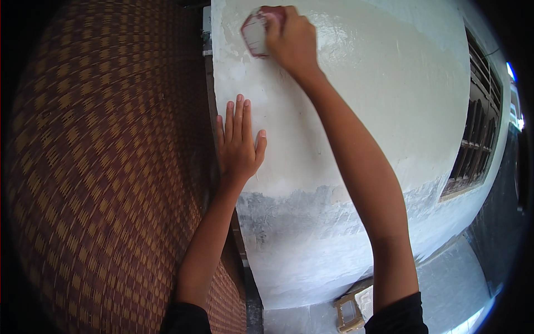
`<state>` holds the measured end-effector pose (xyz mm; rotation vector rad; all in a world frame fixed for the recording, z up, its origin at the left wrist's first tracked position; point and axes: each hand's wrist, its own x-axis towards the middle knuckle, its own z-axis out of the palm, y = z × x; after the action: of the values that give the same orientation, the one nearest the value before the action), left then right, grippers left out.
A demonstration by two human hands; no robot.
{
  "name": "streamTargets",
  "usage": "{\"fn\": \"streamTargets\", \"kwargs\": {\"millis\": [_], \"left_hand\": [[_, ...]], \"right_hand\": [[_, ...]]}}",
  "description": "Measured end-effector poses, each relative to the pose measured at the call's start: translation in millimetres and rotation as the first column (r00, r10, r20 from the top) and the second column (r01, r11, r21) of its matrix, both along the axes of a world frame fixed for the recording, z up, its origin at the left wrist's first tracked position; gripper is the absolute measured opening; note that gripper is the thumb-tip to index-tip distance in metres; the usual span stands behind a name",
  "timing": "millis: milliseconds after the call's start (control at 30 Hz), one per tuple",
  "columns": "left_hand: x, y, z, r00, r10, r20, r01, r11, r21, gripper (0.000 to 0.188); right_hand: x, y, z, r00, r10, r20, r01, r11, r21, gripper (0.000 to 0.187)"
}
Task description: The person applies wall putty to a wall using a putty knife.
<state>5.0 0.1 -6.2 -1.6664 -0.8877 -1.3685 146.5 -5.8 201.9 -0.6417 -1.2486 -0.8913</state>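
R hand (293, 44) high, arm (361, 167) stretched up, grip clasped on red-white block (256, 36) at wall's (384, 100) upper L. L hand (239, 151) lower, palm flat vs. wall, 4 fingers (238, 119) up, thumb out, grip released.

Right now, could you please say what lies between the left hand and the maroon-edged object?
In the head view, only bare, patchy pale wall shows between the left hand and the maroon-edged object.
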Motion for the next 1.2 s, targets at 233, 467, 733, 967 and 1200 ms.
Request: {"fn": "streamTargets", "kwargs": {"millis": [233, 467, 733, 967, 1200], "left_hand": [[-3, -2, 0, 1.0, 0.016, 0.0, -0.016, 1.0, 0.009, 0.068], [-4, 0, 0, 1.0, 0.026, 0.003, -0.026, 0.999, 0.025, 0.067], [-2, 0, -7, 0.999, 0.03, 0.018, -0.031, 0.999, 0.031, 0.065], [0, -2, -11, 0.999, 0.029, 0.024, -0.029, 1.0, 0.004, 0.066], [13, -2, -20, 0.997, 0.021, 0.068, -0.021, 1.0, -0.011, 0.066]], "right_hand": [[158, -33, -4, 0.855, 0.033, -0.517, -0.051, 0.998, -0.021, 0.037], [86, -48, -10, 0.87, 0.362, -0.334, -0.364, 0.93, 0.058, 0.034], [-8, -11, -15, 0.993, 0.115, -0.016, -0.115, 0.993, -0.009, 0.032], [150, -33, -16, 0.888, 0.057, -0.457, -0.072, 0.997, -0.016, 0.04], [259, -56, -56, 0.641, 0.2, -0.741, -0.273, 0.962, 0.023, 0.038]]}}
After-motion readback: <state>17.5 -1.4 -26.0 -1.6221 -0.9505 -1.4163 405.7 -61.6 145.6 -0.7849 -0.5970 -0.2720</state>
